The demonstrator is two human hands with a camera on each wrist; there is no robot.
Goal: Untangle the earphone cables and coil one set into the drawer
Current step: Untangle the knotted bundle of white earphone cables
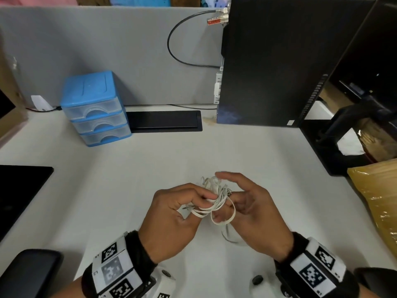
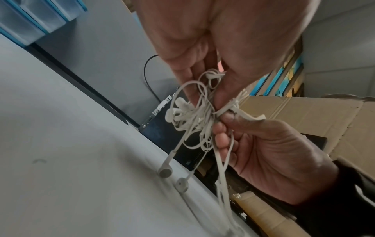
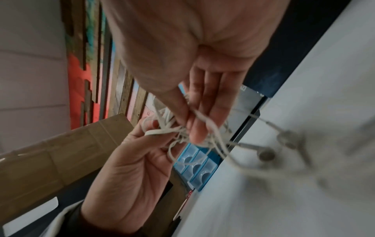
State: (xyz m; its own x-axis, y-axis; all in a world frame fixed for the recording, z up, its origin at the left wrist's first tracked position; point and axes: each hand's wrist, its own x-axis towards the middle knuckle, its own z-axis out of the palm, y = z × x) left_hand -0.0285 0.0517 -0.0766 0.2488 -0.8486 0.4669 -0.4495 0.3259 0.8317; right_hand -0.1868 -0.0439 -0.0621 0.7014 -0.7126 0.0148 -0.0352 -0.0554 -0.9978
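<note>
A tangle of white earphone cables point(image 1: 217, 197) hangs between both hands above the white desk point(image 1: 129, 190). My left hand point(image 1: 205, 201) pinches the bundle from the left with thumb and curled fingers. My right hand point(image 1: 232, 197) holds it from the right, a loop round its lower fingers and the index finger raised. In the left wrist view the knot point(image 2: 194, 118) sits between the two hands, and two earbuds point(image 2: 165, 170) dangle down to the desk. The blue three-drawer unit point(image 1: 94, 108) stands at the back left, all its drawers closed.
A black computer tower point(image 1: 268, 61) stands at the back right against the grey partition point(image 1: 107, 50). A black cable hatch point(image 1: 165, 121) lies beside the drawers. A monitor stand point(image 1: 343, 136), a yellow-brown package point(image 1: 378, 201) and a black pad point(image 1: 19, 190) flank the desk.
</note>
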